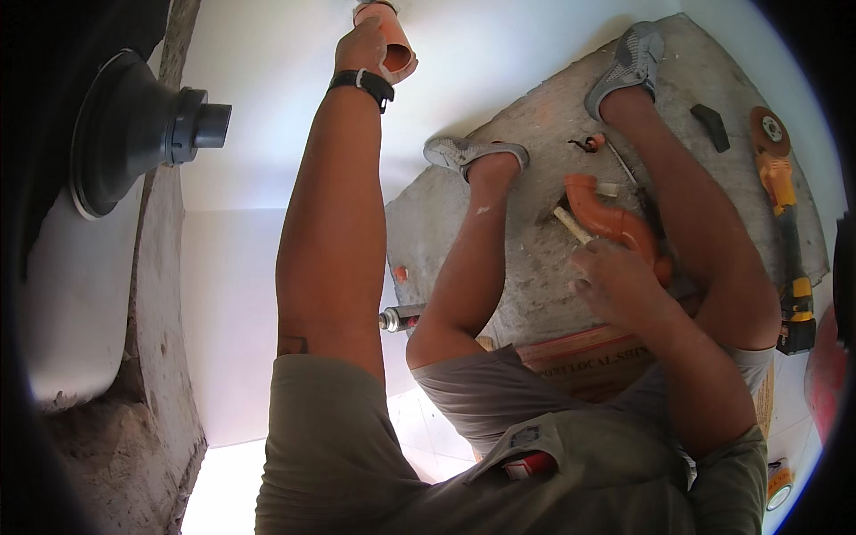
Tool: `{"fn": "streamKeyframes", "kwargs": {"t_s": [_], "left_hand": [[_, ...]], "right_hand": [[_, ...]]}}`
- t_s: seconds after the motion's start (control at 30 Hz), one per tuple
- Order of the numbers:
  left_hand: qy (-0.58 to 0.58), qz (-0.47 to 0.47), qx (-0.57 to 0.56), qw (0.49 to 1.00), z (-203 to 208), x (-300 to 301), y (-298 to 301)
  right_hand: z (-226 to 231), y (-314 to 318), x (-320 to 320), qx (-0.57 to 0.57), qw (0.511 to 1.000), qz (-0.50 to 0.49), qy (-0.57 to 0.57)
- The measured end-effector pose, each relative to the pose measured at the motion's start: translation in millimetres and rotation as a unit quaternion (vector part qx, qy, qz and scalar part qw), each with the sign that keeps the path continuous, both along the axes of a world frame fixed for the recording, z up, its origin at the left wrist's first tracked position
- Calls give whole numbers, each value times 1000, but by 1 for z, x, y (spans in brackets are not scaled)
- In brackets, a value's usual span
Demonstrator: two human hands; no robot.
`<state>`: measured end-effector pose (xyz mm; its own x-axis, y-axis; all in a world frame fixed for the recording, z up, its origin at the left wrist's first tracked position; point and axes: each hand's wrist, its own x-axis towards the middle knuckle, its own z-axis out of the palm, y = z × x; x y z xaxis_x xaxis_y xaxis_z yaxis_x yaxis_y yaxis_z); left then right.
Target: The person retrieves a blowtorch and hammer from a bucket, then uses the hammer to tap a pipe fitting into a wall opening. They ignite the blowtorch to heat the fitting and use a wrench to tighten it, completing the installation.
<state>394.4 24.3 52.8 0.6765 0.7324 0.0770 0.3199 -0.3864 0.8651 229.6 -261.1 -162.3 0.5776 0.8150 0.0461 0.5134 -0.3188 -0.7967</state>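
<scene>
My left arm, with a black watch at the wrist, reaches up to the pale wall. My left hand [361, 52] is closed around a short orange plastic pipe [392, 34], whose open end faces me. Low between my legs, my right hand [620, 283] is closed, its fingers bent around the near end of a pale, flat-looking stick [572, 225]. Just beyond that hand, a curved orange pipe bend [615, 221] lies on the rough concrete. My right hand partly covers the near side of the bend.
A yellow-and-black angle grinder [783, 192] lies to the right, beside a dark block [711, 127]. By my left knee is a spray can [400, 317]. A black funnel-shaped fitting [134, 132] juts out at the left. Below me is a printed cardboard box [584, 361].
</scene>
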Motion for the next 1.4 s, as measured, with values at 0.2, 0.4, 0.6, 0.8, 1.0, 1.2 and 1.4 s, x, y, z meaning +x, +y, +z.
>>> {"fn": "streamKeyframes", "kwargs": {"t_s": [0.2, 0.4, 0.6, 0.8, 1.0, 1.2, 1.4], "left_hand": [[54, -22, 120, 991, 4, 12, -1], [105, -41, 200, 973, 3, 20, 0], [132, -43, 247, 959, 3, 24, 0], [153, -50, 256, 953, 5, 34, 26], [179, -94, 134, 970, 14, 54, 69], [-95, -98, -283, 949, 0, 21, 69], [-168, -56, -374, 910, -32, 37, 34]], "right_hand": [[3, -5, -2, -39, 999, -5, 32], [7, -9, -2, -67, 997, -1, 36], [10, -14, 2, -44, 999, -11, 25], [10, -14, 0, -52, 998, -2, 30], [6, -8, -10, -69, 997, 28, 32], [1, -9, -7, -71, 996, 14, 45], [2, 0, -8, -111, 993, 43, 22]]}}
